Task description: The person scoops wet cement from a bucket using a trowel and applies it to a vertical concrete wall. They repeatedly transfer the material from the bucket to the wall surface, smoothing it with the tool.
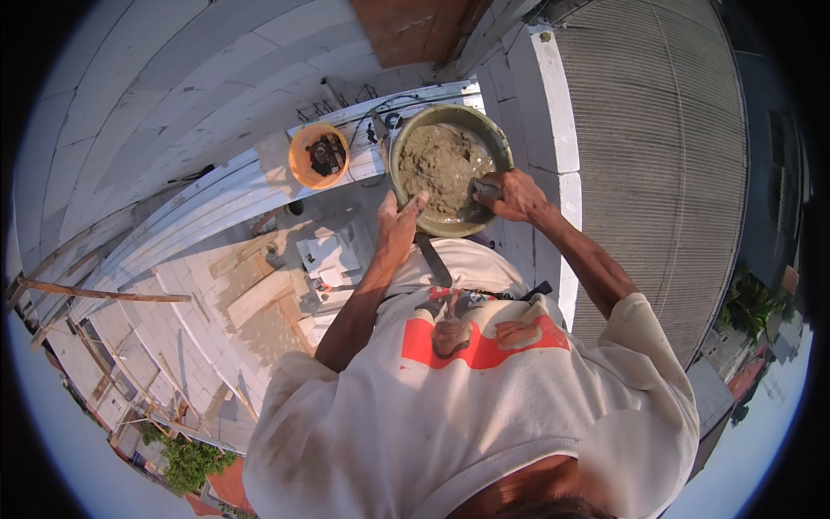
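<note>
Two sides of a round green basin (500,138) are gripped at once. The left hand (399,227) is curled closed around the near left rim, thumb laid over the top; the right hand (516,197) is closed on the right rim, its greyish fingertips reaching inside, and whether they pinch anything else cannot be told. The basin is in front of the person's waist, over the near edge of a long pale platform (216,199), close to its right end; whether it also rests there is unclear. Inside lies a wet grey-brown mix (443,169), heaped and lumpy, with shiny wet patches toward the wall.

Left of the basin, an orange bucket (300,164) of dark pieces (327,156) stands on the platform by its near edge. A dark cord (393,120) lies between them. The person wears a pale, stained shirt (484,406). Right of the platform spreads a ridged grey roof (640,156).
</note>
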The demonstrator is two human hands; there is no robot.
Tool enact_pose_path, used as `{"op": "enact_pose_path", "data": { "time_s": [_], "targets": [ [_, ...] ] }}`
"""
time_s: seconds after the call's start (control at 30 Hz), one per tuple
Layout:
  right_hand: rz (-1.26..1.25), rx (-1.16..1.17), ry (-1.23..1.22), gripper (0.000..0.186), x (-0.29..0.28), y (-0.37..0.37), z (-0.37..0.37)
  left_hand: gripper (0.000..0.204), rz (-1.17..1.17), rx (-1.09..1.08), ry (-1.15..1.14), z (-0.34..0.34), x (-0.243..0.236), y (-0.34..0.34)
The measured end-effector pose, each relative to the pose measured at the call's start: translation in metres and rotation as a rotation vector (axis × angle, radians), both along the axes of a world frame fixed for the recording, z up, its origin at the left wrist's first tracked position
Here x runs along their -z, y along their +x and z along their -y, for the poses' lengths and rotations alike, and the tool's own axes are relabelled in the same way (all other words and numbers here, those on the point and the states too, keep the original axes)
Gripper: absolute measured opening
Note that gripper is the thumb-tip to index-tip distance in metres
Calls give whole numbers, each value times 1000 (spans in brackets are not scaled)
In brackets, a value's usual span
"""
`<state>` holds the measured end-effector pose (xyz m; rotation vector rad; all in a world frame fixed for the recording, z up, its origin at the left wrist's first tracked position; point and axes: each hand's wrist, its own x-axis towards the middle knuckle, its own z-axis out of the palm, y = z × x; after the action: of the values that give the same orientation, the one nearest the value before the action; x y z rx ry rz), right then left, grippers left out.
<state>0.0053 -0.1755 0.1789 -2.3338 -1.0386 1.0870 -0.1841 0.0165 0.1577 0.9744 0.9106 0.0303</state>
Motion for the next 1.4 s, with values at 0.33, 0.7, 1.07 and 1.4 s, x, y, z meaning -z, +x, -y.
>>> {"op": "enact_pose_path", "data": {
  "time_s": [0.33, 0.7, 1.07, 1.4],
  "targets": [
    [-73, 216, 10, 44, -31, -5, 22, 37, 2, 33, 60, -4, 16, -10],
    [-109, 240, -5, 45, -202, 31, -15, 38, -4, -13, 27, -3, 24, -9],
    [-227, 381, 552, 37, -441, 196, -96, 39, -40, -31, 6, 2, 9, 12],
    [-424, 342, 930, 34, -416, 384, -204, 38, 44, -92, 141, -7, 50, -21]
  ]
}}
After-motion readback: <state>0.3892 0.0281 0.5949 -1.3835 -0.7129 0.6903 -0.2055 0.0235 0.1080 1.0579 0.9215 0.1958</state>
